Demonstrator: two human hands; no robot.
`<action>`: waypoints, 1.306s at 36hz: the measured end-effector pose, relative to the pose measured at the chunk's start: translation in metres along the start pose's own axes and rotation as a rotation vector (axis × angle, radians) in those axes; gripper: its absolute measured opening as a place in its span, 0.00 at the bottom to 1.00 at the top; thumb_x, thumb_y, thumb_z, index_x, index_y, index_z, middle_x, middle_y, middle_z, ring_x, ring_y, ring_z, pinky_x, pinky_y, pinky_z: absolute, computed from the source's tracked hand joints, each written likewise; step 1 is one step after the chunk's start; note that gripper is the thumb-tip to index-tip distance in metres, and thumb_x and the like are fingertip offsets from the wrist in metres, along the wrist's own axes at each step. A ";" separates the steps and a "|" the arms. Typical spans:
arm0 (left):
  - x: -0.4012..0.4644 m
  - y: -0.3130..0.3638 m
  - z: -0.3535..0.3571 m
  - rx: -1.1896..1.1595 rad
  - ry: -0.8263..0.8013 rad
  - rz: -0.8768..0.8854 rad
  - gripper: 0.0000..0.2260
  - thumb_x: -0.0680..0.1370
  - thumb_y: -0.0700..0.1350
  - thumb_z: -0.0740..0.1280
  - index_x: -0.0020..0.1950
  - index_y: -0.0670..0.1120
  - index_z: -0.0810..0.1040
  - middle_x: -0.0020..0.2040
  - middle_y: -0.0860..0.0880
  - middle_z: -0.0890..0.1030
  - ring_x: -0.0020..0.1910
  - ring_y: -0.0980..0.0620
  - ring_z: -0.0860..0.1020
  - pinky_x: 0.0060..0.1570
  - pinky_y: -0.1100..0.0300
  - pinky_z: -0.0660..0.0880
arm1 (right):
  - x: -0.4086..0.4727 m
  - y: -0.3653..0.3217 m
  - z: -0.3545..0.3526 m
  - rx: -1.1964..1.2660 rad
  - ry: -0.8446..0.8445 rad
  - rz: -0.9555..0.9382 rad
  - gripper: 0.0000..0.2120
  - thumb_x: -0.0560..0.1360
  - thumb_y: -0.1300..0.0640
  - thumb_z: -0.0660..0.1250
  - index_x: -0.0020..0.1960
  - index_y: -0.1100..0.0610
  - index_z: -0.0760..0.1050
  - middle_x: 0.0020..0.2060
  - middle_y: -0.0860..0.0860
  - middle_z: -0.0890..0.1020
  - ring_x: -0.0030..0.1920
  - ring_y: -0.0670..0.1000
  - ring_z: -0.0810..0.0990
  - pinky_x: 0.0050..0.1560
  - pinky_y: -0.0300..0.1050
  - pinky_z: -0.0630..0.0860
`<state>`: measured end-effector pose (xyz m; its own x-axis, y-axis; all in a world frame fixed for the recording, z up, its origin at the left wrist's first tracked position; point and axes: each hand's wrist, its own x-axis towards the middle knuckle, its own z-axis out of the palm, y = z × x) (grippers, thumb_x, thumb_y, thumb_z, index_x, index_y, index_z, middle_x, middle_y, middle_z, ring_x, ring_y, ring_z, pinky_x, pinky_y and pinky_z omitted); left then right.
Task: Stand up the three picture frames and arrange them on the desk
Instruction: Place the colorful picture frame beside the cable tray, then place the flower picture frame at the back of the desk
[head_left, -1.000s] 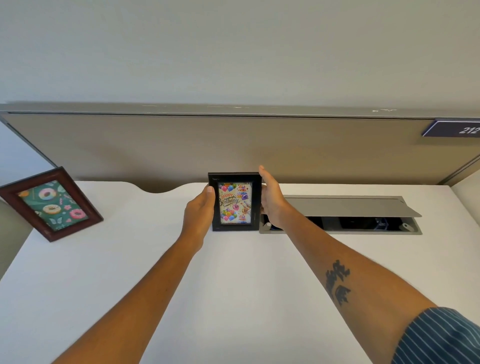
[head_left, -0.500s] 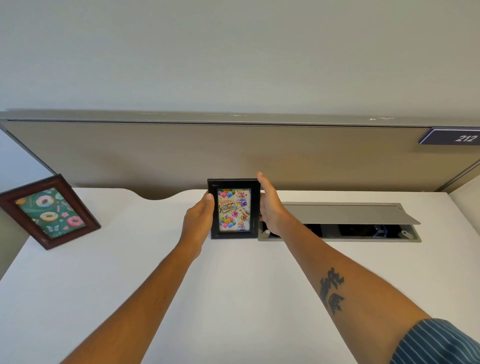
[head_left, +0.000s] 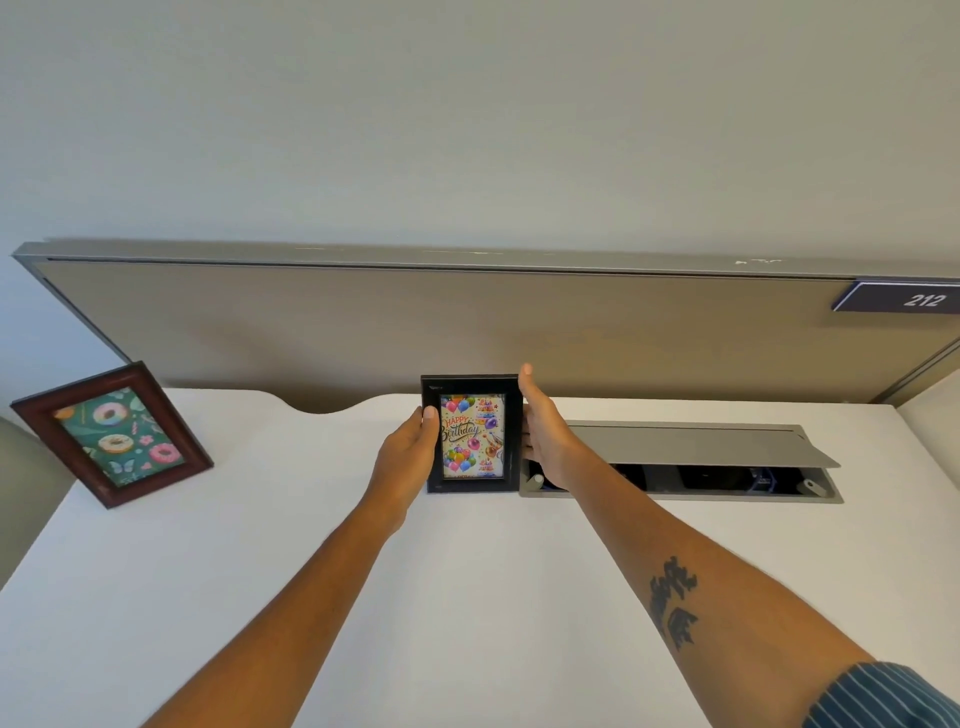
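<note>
The black frame (head_left: 471, 435) with the birthday print is seen upright at the back middle of the white desk (head_left: 467, 597), just left of the cable tray (head_left: 680, 462); its left edge is pinched by the left hand (head_left: 408, 457), thumb laid on the front border, while its right edge is flanked by the right hand (head_left: 545, 431), fingers held straight and flat against the side, nothing curled round it; the bottom edge appears to be down on the desk, though contact cannot be confirmed. Over at the far left, the brown frame (head_left: 111, 434) with the doughnut print is already stood up, tilted back and turned at an angle; so one frame is judged placed, a second is being settled, and a third is nowhere in view; it is presumably left to do. As for the cable tray, its grey lid (head_left: 696, 446) is propped open; dark fittings and a bit of blue are glimpsed inside, too shadowed to be identified.
</note>
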<state>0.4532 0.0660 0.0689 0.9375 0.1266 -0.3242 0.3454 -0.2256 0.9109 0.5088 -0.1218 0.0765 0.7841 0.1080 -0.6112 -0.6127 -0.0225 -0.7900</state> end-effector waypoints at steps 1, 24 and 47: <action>-0.002 0.000 0.000 0.015 0.006 0.008 0.20 0.83 0.63 0.54 0.71 0.58 0.71 0.62 0.57 0.76 0.58 0.56 0.76 0.40 0.72 0.73 | -0.003 0.000 0.000 -0.014 -0.001 -0.011 0.43 0.79 0.23 0.51 0.82 0.51 0.66 0.79 0.56 0.73 0.81 0.60 0.69 0.83 0.66 0.60; -0.166 -0.068 0.048 1.043 -0.102 0.278 0.41 0.76 0.71 0.40 0.80 0.50 0.28 0.80 0.48 0.26 0.81 0.46 0.31 0.81 0.40 0.39 | -0.151 0.164 -0.084 -1.171 0.567 -0.512 0.40 0.83 0.32 0.57 0.86 0.57 0.59 0.87 0.56 0.55 0.88 0.59 0.49 0.85 0.60 0.47; -0.302 -0.069 0.181 1.064 -0.349 0.611 0.40 0.80 0.71 0.44 0.81 0.53 0.28 0.79 0.53 0.23 0.78 0.51 0.24 0.80 0.45 0.34 | -0.321 0.300 -0.171 -1.124 0.723 -0.361 0.40 0.85 0.34 0.44 0.87 0.58 0.42 0.86 0.54 0.38 0.86 0.56 0.36 0.86 0.60 0.39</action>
<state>0.1542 -0.1319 0.0581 0.8604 -0.4943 -0.1237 -0.4329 -0.8371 0.3343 0.0905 -0.3335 0.0277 0.9687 -0.2475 0.0172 -0.2300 -0.9219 -0.3118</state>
